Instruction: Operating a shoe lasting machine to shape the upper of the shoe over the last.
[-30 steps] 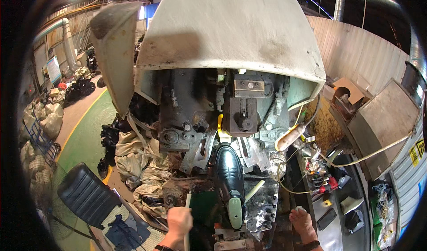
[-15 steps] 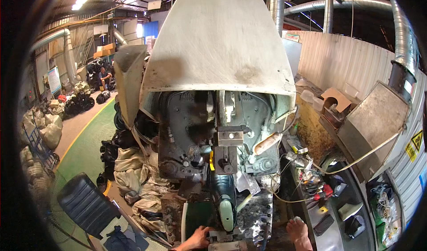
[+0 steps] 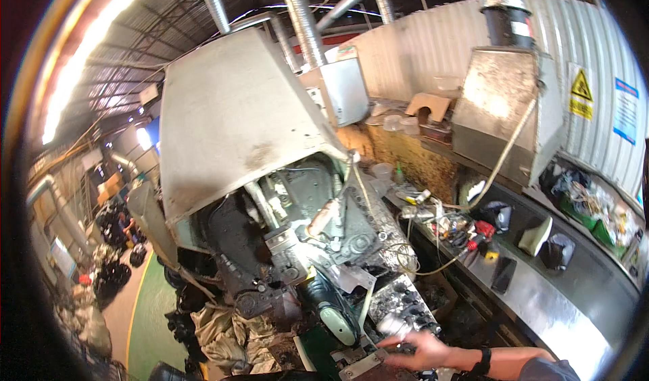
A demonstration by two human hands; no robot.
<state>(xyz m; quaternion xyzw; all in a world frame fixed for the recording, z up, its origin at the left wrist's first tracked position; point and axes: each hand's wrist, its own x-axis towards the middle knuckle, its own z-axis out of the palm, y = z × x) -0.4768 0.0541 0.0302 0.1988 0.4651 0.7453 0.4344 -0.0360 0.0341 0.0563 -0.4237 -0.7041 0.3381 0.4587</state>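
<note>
A worker's right hand (image 3: 420, 351) lay spread, apparently gripping nothing, beside a grimy machine (image 3: 304, 239). The left hand stayed unseen. A bin (image 3: 595, 209) held scraps.

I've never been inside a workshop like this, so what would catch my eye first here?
A big grey metal hood fills the middle, tilted over a grimy machine of dark parts and hoses. At the bottom edge, one hand with a dark wristband rests on the machine's front. To the right, a steel bench carries tangled wires and small tools.
</note>
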